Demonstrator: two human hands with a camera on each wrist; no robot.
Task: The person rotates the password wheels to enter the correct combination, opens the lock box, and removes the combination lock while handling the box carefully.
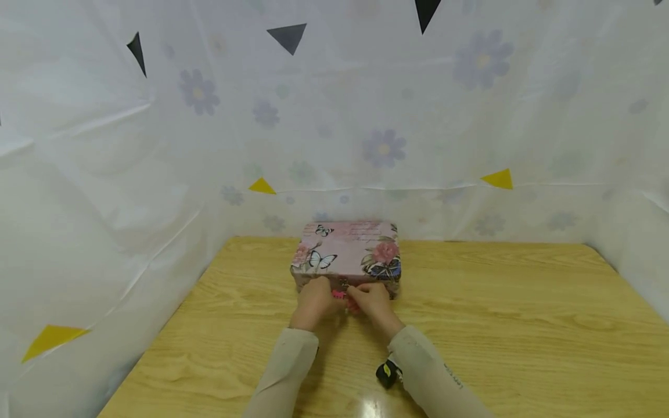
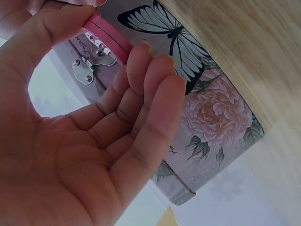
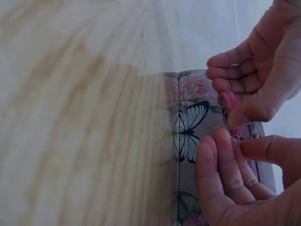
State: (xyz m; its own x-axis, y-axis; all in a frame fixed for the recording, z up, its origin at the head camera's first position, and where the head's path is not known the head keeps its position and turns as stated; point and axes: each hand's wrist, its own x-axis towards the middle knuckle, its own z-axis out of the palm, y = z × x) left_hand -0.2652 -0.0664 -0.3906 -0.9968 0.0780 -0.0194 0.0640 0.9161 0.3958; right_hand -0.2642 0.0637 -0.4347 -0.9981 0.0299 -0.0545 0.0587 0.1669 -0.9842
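A pink box with butterflies and flowers (image 1: 345,247) lies at the back of the table, a metal clasp (image 2: 83,70) on its front. In front of the clasp, my left hand (image 1: 313,299) pinches a pink padlock with dials (image 2: 106,37) between thumb and curled fingers. My right hand (image 1: 373,302) comes in from the other side. In the right wrist view its thumb and fingertips pinch a small metal part (image 3: 238,140) at the padlock's end. Part of the padlock is hidden by the left thumb (image 3: 247,120).
The wooden table (image 1: 496,325) reaches to a white sheet with flower prints (image 1: 384,148) behind the box. A black thing with a yellow mark (image 1: 387,374) hangs by the right sleeve (image 1: 431,366).
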